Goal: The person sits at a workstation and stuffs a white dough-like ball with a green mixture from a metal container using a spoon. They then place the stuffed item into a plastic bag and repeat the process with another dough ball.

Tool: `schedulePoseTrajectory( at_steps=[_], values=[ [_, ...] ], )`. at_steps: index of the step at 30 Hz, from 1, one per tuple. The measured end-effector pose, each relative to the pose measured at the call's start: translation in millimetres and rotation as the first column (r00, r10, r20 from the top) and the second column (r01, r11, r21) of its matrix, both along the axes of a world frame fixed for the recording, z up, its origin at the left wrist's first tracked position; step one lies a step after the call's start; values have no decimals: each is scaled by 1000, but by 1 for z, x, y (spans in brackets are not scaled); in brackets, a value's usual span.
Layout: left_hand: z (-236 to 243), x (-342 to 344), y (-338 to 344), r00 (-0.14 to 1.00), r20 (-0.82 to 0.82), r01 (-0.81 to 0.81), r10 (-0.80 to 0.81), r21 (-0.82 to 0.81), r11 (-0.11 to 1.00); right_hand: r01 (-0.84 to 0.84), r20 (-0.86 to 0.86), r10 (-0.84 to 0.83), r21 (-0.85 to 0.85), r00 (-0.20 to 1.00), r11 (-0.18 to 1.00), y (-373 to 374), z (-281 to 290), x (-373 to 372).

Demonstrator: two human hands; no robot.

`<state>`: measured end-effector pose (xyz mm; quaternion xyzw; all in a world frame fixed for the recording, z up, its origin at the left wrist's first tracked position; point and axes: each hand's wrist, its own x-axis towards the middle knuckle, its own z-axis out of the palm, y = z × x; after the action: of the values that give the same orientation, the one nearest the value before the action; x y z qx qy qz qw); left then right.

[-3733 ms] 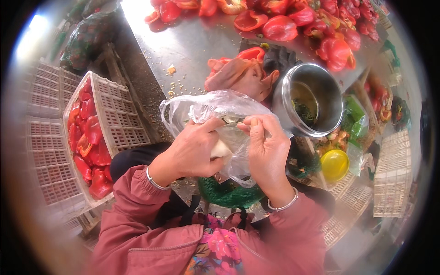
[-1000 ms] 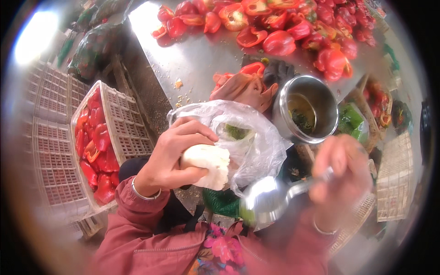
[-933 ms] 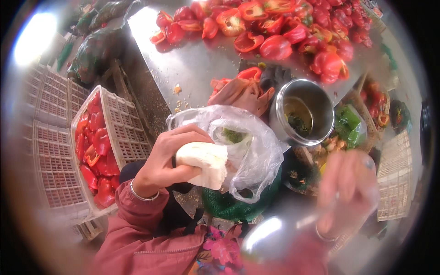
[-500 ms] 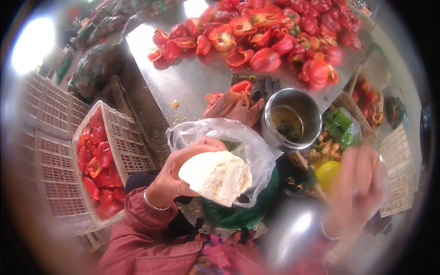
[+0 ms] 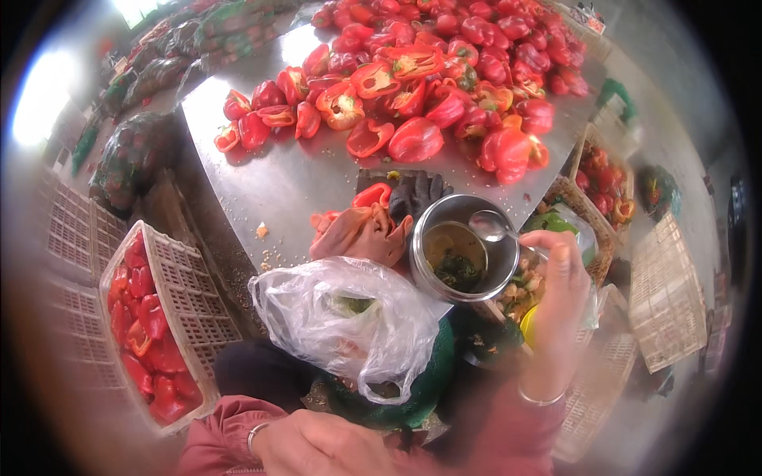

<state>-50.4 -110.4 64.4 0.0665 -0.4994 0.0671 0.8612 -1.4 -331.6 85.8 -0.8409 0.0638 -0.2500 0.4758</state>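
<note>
My right hand (image 5: 559,297) grips a metal spoon (image 5: 490,226), its bowl over a round steel container (image 5: 421,268). Liquid and dark green leafy food (image 5: 458,272) show inside the container. At the lower edge is my left hand (image 5: 325,444); its fingers are out of sight, and no bread shows. A crumpled clear plastic bag (image 5: 305,297) with something green inside lies between my hands, on a green mesh bundle (image 5: 439,357). An orange-brown glove (image 5: 367,236) and a dark glove (image 5: 414,190) rest beside the container.
Halved red peppers (image 5: 417,139) heap across the metal table (image 5: 254,190). A pale plastic crate (image 5: 186,293) of red pepper pieces stands at left. More crates (image 5: 667,293) and a basket of peppers (image 5: 607,186) are at right. Filled mesh sacks (image 5: 139,159) lie at far left.
My left hand has drawn down toward me, and the pale bread it held is out of view. My right hand has moved left to the container, now with a spoon.
</note>
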Motion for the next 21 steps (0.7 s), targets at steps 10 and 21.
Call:
schedulePoseTrajectory(
  at_steps=[10, 21],
  values=[
    [3, 31, 5, 979, 148, -158, 138, 134, 978, 2, -4, -6, -625, 1000, 781, 12, -29, 25],
    [-12, 62, -3, 958, 156, -264, 239, 167, 950, -92, -135, 11, -616, 991, 782, 5, -39, 43]
  ],
)
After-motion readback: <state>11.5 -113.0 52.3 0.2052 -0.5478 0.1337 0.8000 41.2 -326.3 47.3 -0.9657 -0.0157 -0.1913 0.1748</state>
